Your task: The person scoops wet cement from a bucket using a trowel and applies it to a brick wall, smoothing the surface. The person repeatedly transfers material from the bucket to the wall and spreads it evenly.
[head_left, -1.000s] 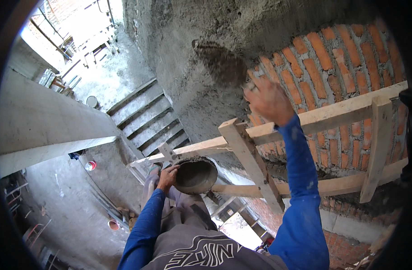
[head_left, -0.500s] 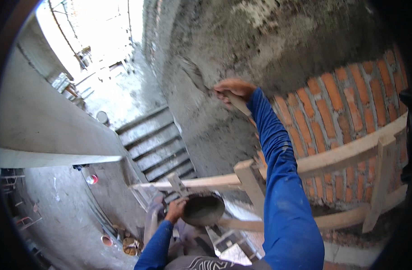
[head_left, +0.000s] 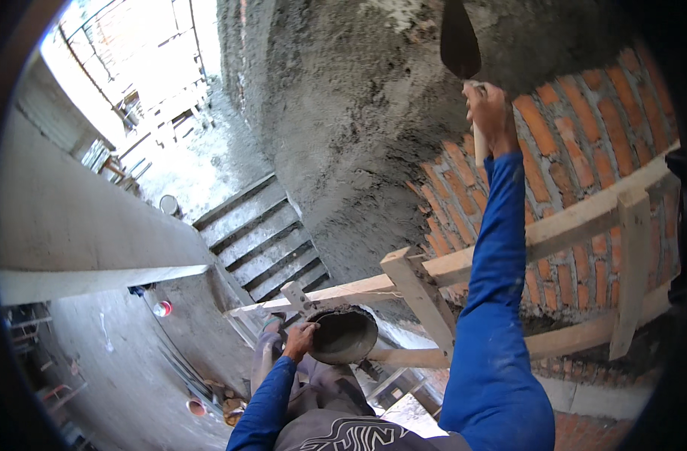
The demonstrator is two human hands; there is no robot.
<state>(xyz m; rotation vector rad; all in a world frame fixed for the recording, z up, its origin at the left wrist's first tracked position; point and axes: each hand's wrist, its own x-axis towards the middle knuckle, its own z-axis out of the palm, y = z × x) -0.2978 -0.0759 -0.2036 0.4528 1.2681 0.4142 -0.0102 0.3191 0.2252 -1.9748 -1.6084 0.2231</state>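
My right hand is closed round the light wooden handle of a trowel, arm stretched up in front of the wall. The dark blade points upward over wet grey mortar spread on the brickwork; whether it touches the wall I cannot tell. Down by my waist, my left hand grips the rim of a round bucket. Grey mortar seems to lie inside it. Bare orange bricks show right of the mortar.
A wooden rail with upright posts crosses between me and the wall. Concrete steps descend on the left, past a smooth curved wall. Far below lie a white bucket and a reddish pot.
My right hand has swung up and to the right with the trowel, whose blade now points upward. The bucket in my left hand has shifted slightly and tilted.
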